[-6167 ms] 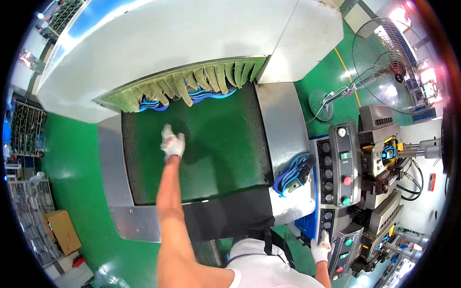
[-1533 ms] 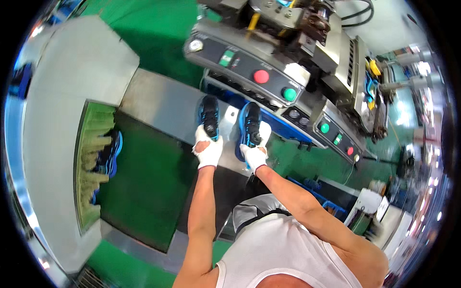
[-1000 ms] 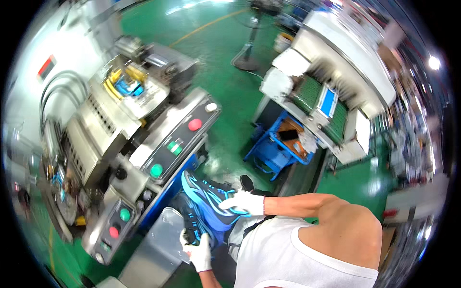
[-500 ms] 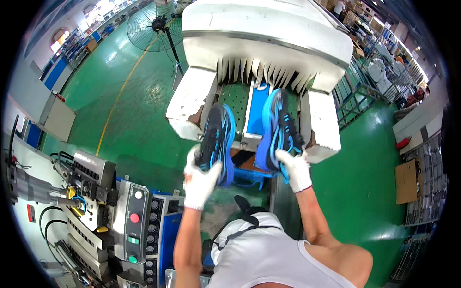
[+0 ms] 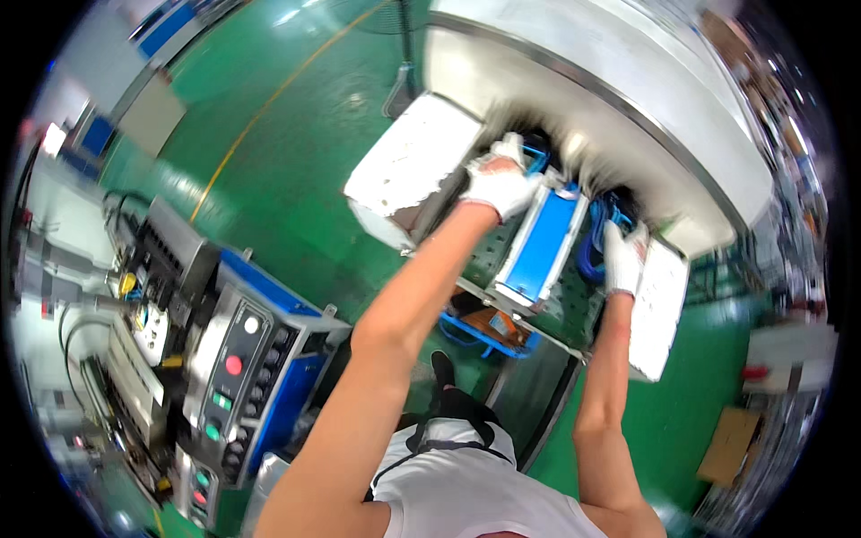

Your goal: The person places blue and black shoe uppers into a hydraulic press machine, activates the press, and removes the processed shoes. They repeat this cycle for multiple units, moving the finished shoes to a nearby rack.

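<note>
Both my arms reach out to the mouth of a white machine [image 5: 574,81], under its hanging strip curtain [image 5: 596,161]. My left hand [image 5: 500,186], in a white glove, is closed on the rear of a black and blue sports shoe [image 5: 536,154], most of which is hidden by the strips and the hand. Also gloved, my right hand [image 5: 625,258] grips the rear of the other black and blue sports shoe [image 5: 595,240], whose front lies under the strips. Between the shoes runs a blue centre strip [image 5: 544,247] with pale edges, flanked by dark green perforated bed surfaces.
White side housings [image 5: 417,166] flank the machine mouth. At lower left stands a machine with a button panel [image 5: 235,366]. A blue-framed holder [image 5: 493,334] sits below the mouth. A fan stand [image 5: 401,90] rises from the green floor [image 5: 296,179] at the back.
Both hands have moved forward, carrying the shoes from in front of the machine to partly under its strip curtain. The strips are now pushed and blurred, and the view has turned.
</note>
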Demonstrator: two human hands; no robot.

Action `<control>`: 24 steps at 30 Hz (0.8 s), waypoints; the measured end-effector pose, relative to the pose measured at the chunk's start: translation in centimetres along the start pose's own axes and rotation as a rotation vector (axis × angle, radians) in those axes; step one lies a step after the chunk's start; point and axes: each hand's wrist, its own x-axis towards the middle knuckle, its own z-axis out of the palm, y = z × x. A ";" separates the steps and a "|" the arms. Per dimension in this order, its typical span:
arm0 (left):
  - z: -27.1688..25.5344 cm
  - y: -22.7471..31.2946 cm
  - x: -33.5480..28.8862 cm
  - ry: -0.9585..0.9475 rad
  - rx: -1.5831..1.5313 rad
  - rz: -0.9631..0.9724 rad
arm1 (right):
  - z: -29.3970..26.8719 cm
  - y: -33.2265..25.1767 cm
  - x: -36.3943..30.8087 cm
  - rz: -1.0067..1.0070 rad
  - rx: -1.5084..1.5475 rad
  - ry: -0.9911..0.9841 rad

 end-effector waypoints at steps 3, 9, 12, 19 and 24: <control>2.6 -7.0 -8.8 0.325 -0.165 0.319 | 0.4 -2.6 -2.7 -0.237 0.255 0.220; 1.6 -25.0 -48.1 -0.047 -0.032 -0.652 | 4.8 -13.5 -22.6 -0.510 0.596 -0.823; 2.0 -27.2 -73.4 0.156 0.149 -1.300 | 14.6 -9.3 -32.4 -0.464 0.426 -1.463; 4.3 -17.8 -98.5 0.596 0.181 -1.926 | 19.7 -6.5 -45.1 -0.948 -0.051 -1.701; 8.4 -18.7 -96.0 0.535 0.029 -1.722 | 19.5 -7.6 -48.9 -1.103 -0.491 -1.636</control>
